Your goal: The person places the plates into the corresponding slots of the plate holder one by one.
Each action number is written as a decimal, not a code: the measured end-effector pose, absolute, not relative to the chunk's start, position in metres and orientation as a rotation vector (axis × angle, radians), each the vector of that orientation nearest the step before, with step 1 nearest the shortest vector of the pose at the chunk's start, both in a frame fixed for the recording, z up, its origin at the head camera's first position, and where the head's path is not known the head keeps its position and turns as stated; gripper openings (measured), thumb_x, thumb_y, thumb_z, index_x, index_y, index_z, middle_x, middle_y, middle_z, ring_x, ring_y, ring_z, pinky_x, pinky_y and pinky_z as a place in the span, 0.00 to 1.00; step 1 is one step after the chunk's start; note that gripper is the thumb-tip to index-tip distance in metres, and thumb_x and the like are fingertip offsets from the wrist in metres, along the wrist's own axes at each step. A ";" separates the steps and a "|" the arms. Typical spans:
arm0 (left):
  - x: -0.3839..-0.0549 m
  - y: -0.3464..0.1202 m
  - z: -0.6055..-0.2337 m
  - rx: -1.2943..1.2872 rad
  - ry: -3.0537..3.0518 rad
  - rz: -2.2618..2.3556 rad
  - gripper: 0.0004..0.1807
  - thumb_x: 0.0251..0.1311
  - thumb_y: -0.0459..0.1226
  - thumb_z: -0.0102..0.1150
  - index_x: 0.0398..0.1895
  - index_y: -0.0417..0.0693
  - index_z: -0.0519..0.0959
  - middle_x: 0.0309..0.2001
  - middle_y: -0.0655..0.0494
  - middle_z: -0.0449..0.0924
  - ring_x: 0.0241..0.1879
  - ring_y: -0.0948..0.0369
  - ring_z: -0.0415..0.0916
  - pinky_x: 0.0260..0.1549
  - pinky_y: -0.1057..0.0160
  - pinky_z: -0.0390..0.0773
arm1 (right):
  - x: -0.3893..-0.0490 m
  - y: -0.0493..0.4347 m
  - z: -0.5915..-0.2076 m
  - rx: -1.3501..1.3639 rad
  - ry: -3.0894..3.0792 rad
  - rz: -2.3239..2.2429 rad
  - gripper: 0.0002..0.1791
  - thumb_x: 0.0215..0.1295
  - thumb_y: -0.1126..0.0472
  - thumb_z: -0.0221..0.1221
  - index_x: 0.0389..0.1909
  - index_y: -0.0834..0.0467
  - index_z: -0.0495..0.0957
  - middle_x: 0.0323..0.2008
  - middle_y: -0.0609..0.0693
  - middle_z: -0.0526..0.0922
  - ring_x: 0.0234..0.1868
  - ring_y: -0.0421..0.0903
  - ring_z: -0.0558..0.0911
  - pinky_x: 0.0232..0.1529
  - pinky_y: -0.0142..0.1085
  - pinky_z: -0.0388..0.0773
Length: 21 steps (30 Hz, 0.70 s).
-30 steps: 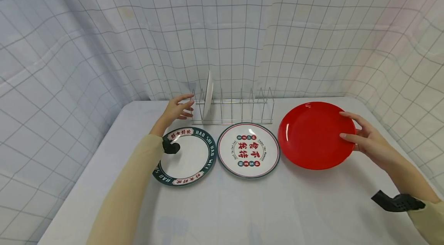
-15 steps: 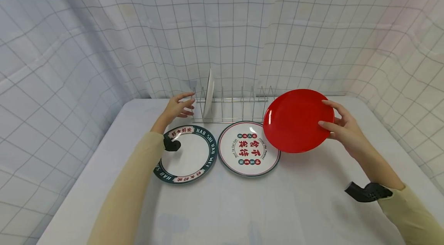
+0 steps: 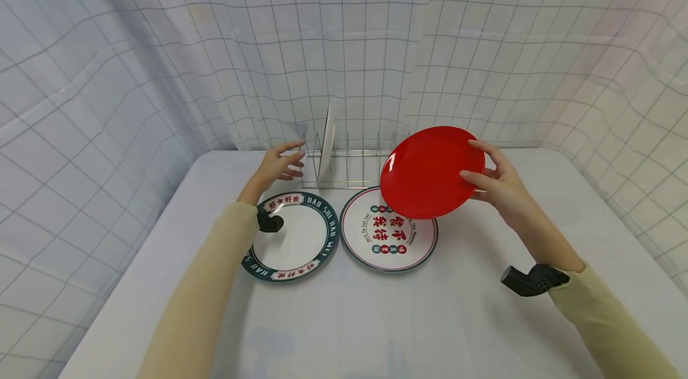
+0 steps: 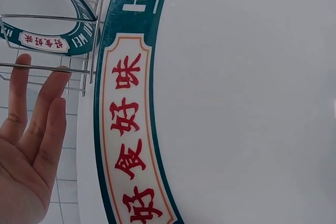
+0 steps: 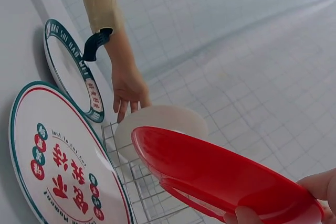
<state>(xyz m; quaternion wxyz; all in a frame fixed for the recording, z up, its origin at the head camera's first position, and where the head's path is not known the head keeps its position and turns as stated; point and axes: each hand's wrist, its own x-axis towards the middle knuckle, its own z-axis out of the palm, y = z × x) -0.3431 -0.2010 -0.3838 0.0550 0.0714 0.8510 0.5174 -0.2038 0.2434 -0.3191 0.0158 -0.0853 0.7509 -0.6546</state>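
Observation:
My right hand (image 3: 502, 185) pinches the right edge of a red plate (image 3: 430, 173), thumb on its upper face. The plate is raised and tilted, overlapping part of the wire dish rack (image 3: 349, 188) and a white plate with red characters (image 3: 384, 230). At the rack's left end is my left hand (image 3: 274, 167), fingers extended and fingertips right at the wire. Upright in the rack's left part stands a plate (image 3: 327, 149); the left wrist view shows its green rim (image 4: 79, 40) with red lettering. A green-rimmed plate (image 3: 292, 239) lies below my left wrist.
The white table (image 3: 344, 325) reaches back to a grid-patterned curtain (image 3: 344, 39) behind the rack, with more curtain at both sides. The two flat plates lie side by side in front of the rack. Black wrist cameras (image 3: 534, 280) sit at both cuffs.
My right hand has carried the red plate left and back, from the table's right side to over the rack's right part. My left hand has stayed at the rack's left end.

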 end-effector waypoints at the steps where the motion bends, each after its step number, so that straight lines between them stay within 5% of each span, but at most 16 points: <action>1: -0.343 -0.201 -0.384 0.213 2.583 1.573 0.28 0.69 0.51 0.50 0.71 0.58 0.64 0.52 0.34 0.79 0.34 0.59 0.85 0.43 0.53 0.83 | -0.205 0.239 -0.319 -0.265 2.335 -2.037 0.35 0.69 0.61 0.56 0.73 0.48 0.52 0.69 0.58 0.54 0.43 0.38 0.80 0.39 0.30 0.83; 13: -0.340 -0.198 -0.381 0.177 2.594 1.559 0.29 0.69 0.51 0.50 0.71 0.57 0.64 0.53 0.35 0.78 0.36 0.57 0.85 0.44 0.53 0.82 | -0.220 0.196 -0.311 -0.269 2.344 -2.090 0.35 0.69 0.62 0.55 0.73 0.47 0.52 0.68 0.60 0.59 0.49 0.43 0.77 0.39 0.29 0.82; 21: -0.341 -0.198 -0.381 0.164 2.593 1.550 0.28 0.69 0.52 0.50 0.71 0.59 0.64 0.52 0.37 0.79 0.37 0.56 0.85 0.40 0.59 0.83 | -0.232 0.171 -0.306 -0.322 2.355 -2.113 0.34 0.69 0.64 0.54 0.73 0.49 0.53 0.65 0.63 0.65 0.43 0.40 0.81 0.39 0.30 0.82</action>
